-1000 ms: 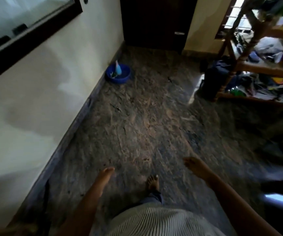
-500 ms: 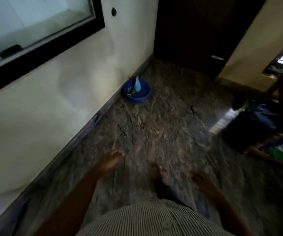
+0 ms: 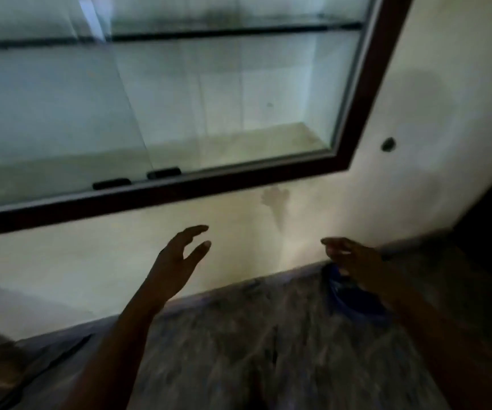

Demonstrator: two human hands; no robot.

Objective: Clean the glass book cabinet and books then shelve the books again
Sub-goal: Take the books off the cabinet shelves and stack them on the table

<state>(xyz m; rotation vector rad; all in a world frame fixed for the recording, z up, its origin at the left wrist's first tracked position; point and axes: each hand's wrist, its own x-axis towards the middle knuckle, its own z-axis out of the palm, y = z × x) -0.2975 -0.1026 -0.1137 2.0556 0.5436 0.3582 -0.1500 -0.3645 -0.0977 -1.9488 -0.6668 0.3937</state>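
Facing the pale wall (image 3: 416, 113), you have the glass cabinet (image 3: 179, 99) up at eleven o'clock, a blue basin (image 3: 354, 304) on the stone floor (image 3: 238, 350) at four o'clock half hidden behind your right hand (image 3: 354, 261), and both hands held up well apart, left hand (image 3: 176, 261) at seven, fingers loosely spread, holding nothing.

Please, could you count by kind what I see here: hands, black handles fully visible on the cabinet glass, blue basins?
Hands: 2 (left hand, right hand)
Black handles: 2 (left handle, right handle)
Blue basin: 1, partly behind the right hand
Total: 5
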